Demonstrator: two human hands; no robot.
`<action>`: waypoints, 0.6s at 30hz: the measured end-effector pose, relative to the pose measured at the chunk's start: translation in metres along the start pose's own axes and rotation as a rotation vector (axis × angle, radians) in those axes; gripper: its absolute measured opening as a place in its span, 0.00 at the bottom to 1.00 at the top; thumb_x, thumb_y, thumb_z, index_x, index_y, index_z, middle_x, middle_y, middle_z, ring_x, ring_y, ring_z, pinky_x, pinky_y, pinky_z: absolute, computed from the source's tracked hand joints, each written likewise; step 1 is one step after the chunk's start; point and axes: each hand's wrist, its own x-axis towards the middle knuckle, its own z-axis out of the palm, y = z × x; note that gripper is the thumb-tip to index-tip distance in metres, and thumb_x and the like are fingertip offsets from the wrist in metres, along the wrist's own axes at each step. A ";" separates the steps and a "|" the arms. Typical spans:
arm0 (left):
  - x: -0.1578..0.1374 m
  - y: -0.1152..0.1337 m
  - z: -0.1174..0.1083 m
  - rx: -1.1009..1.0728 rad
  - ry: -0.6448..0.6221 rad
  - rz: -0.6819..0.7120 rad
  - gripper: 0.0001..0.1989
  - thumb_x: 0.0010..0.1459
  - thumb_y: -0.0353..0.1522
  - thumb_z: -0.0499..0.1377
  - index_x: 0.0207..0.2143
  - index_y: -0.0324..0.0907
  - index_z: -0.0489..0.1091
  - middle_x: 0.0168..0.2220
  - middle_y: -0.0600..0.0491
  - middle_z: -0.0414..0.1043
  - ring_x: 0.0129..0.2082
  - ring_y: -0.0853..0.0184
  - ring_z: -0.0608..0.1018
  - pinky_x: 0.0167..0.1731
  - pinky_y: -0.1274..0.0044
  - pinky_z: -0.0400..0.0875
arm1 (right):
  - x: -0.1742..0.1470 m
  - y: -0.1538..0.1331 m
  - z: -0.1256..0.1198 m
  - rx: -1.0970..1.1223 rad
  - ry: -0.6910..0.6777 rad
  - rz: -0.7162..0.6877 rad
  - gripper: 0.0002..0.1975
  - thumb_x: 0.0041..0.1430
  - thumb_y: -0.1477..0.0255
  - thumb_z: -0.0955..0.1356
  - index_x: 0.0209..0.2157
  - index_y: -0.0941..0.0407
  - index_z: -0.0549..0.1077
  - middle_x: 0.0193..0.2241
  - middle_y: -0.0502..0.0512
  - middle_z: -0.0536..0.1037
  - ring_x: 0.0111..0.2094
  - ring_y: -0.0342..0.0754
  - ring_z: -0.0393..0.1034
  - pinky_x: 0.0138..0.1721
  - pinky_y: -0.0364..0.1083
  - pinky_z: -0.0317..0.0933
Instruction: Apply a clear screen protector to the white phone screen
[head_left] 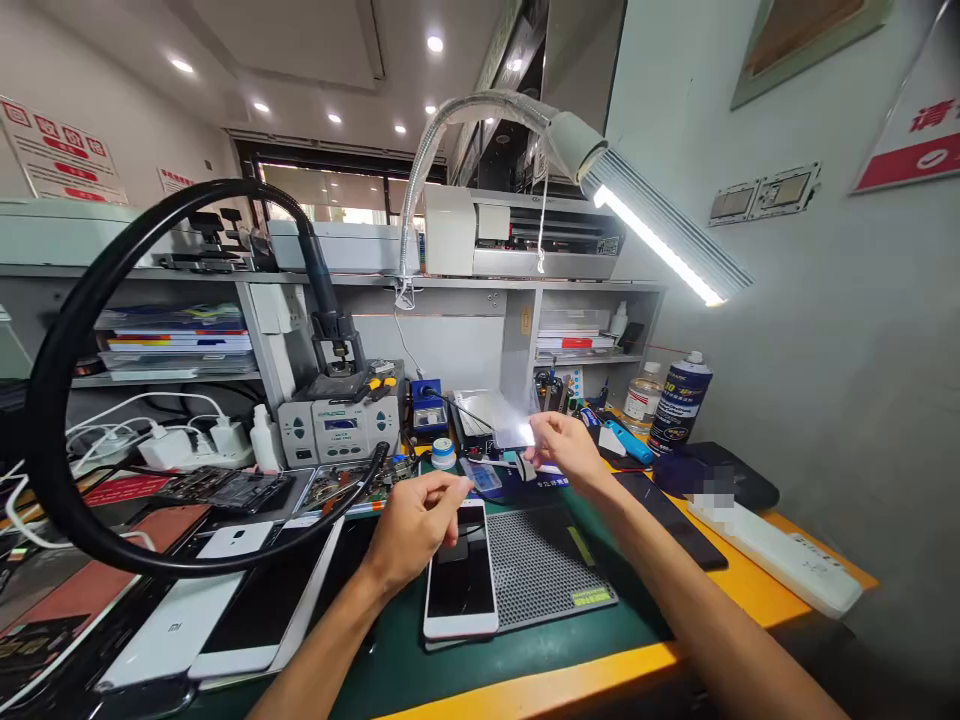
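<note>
A white-framed phone with a dark screen lies face up, partly over the left side of a grey perforated mat. My left hand is over the phone's upper left edge. Its fingers are curled, with thumb and forefinger together; whether anything small is between them I cannot make out. Further forward, my right hand is closed in a pinch at the edge of a clear film, which catches a bright glare. Behind it, a pale tray is partly covered by the film.
A lamp hangs above on the right. A thick black hose loops across the left, by a soldering station. Several phones, including a white one, lie at left. A spray can and white power strip are at right.
</note>
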 end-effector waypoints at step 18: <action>0.010 -0.004 -0.023 -0.273 0.445 -0.044 0.13 0.53 0.41 0.63 0.30 0.39 0.75 0.14 0.61 0.60 0.15 0.71 0.64 0.15 0.80 0.61 | 0.070 0.009 0.018 -0.695 0.298 0.024 0.17 0.67 0.65 0.67 0.54 0.57 0.70 0.53 0.61 0.73 0.49 0.53 0.71 0.49 0.56 0.68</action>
